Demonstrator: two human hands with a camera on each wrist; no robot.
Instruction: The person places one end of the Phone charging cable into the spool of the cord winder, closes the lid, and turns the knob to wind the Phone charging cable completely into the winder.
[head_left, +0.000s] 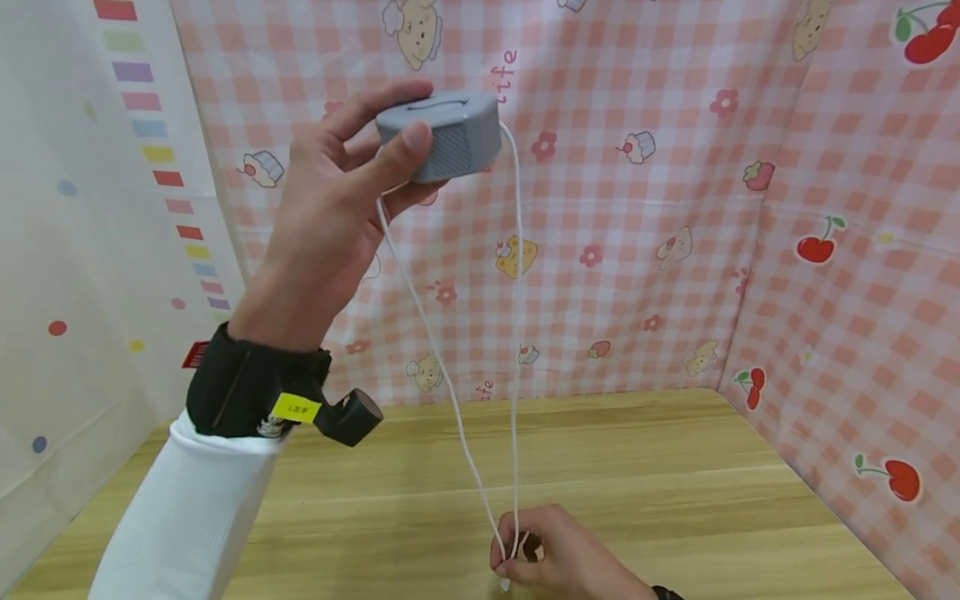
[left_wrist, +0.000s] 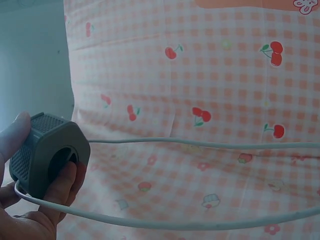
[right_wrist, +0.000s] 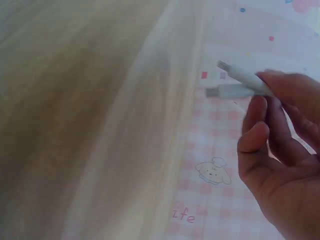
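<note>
My left hand point(head_left: 326, 196) is raised and grips a grey hexagonal cable winder-like case point(head_left: 468, 137) with textured sides. In the left wrist view, a round opening shows in the case's face point(left_wrist: 46, 175), and fingertips reach into it. A white cable point(head_left: 517, 300) hangs from the case in two long strands, one on each side. Down by the tabletop, my right hand point(head_left: 562, 554) pinches both cable ends together. The right wrist view shows two white connectors point(right_wrist: 232, 91) with metal tips, sticking out side by side past the thumb and fingers.
A wood-grain tabletop point(head_left: 637, 467) lies below the hands. Pink checked cloth point(head_left: 615, 275) with cartoon prints covers the back and right side. White dotted cloth point(head_left: 97, 275) hangs at the left. A black wrist strap with a camera point(head_left: 348, 417) sits on the left wrist.
</note>
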